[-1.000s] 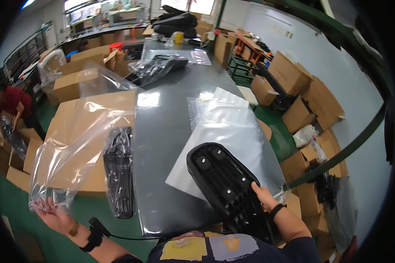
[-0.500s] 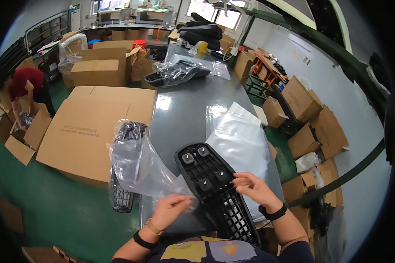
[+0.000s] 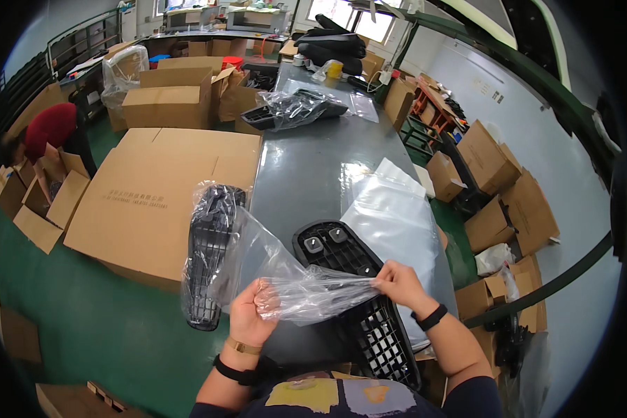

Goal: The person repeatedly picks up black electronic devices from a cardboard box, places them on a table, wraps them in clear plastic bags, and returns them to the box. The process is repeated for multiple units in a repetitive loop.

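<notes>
A transparent plastic bag is stretched sideways between my two hands. My left hand is closed round its bunched left part, and my right hand pinches its other end. Beneath the stretched film lies a long black plastic part, ribbed, with a grid at its near end and grey square pads at its far end; the film covers its middle. To the left, a similar black part is wrapped in transparent film at the table's left edge. That film appears to run on toward my left hand.
A stack of flat transparent bags lies on the grey table, right of the black part. Another film-wrapped black part sits farther up. Left stands a large cardboard box; beyond it a person in red bends over an open carton.
My right hand has left the black part's edge and now grips the bag. My left hand has moved left and up slightly, and the bag is now pulled taut across the part.
</notes>
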`<state>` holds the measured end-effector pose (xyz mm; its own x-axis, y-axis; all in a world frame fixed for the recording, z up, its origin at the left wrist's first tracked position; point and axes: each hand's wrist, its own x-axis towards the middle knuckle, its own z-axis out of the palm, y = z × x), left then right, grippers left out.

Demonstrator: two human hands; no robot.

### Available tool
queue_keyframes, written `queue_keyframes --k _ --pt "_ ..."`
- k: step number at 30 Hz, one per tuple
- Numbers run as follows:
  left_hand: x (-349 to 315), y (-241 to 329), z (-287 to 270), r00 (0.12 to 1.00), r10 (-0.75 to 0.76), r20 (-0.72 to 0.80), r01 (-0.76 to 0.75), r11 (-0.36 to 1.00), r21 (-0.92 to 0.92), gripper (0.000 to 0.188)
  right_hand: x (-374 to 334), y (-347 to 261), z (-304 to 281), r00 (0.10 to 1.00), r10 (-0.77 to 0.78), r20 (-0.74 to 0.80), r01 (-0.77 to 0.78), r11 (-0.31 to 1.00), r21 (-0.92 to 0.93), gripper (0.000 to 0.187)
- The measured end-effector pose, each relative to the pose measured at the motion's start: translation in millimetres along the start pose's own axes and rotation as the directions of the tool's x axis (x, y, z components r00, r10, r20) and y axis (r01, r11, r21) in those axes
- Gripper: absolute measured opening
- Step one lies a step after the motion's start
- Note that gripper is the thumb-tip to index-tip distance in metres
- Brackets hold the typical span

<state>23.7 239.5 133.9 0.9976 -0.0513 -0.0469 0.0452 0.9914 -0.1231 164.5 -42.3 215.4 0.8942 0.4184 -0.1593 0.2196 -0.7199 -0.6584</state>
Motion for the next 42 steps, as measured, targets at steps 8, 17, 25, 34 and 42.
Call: queue_keyframes --k 8,17,25,34,42 --pt "-14 -31 81 0.993 0.102 -0.061 -0.001 0.519 0.855 0.013 17 -110 25 0.714 -0.682 0.160 0.693 0.655 -0.301 0.061" --pt "-2 2 -3 0.931 0.357 0.079 0.067 -0.380 0.923 0.021 89 -100 3 0.857 -0.443 -0.262 0.358 0.879 -0.314 0.014" --pt "60 67 -38 0.793 0.607 0.049 0.443 -0.631 0.637 0.034 108 -116 6 0.931 -0.177 0.318 -0.043 0.814 0.580 0.016" --pt "150 126 50 0.858 0.508 -0.078 -0.432 0.794 0.428 0.039 175 -111 1 0.571 -0.818 0.071 0.698 0.438 -0.566 0.034" --pt "198 53 -60 0.892 0.359 0.277 -0.054 -0.523 0.851 0.042 253 75 31 0.925 -0.346 0.157 0.347 0.602 -0.719 0.024"
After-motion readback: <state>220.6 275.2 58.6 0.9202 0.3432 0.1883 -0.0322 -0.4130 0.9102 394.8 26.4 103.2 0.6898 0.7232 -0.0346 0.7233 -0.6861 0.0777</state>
